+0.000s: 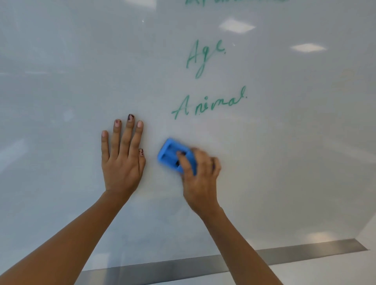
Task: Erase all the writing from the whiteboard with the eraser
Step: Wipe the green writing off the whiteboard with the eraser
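Eraser (pixel 176 155), blue, gripped in right hand (pixel 200 175), pressed to whiteboard (pixel 284 142); fingers curl over its back and edge. Eraser blurred, likely mid-stroke. Its long axis tilts, upper-left to lower-right. Nearest writing, green word "Animal" (pixel 209 103), lies above and slightly right of eraser, apart from it, with bare board between. "Age" (pixel 204 57) sits higher, and a cut-off green line (pixel 234 2) at top edge. Left hand (pixel 123 156) flat on board, fingers straight, holding nothing, just beside eraser to its left. Right hand nearer the words; next sweep probably goes upward. Metal strip (pixel 305 252) runs along board's lower edge.
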